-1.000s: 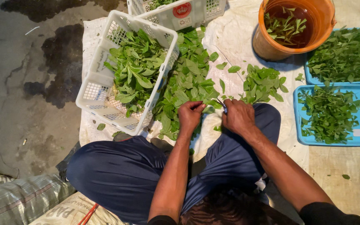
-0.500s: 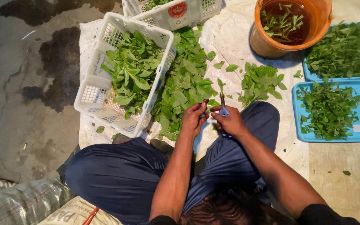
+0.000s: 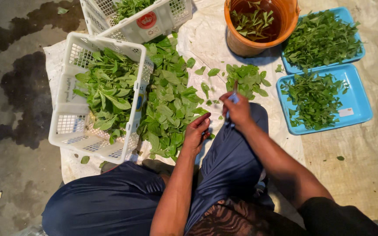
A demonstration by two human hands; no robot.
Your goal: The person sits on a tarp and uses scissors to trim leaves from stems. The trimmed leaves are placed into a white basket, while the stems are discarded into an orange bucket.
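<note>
On upper white crate, round red label, right hand near leaves

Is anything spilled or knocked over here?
Yes: the white basket lies tipped on its side, leaves heaped loose on the sheet beside it. Dark wet patches stain the floor at left.
</note>
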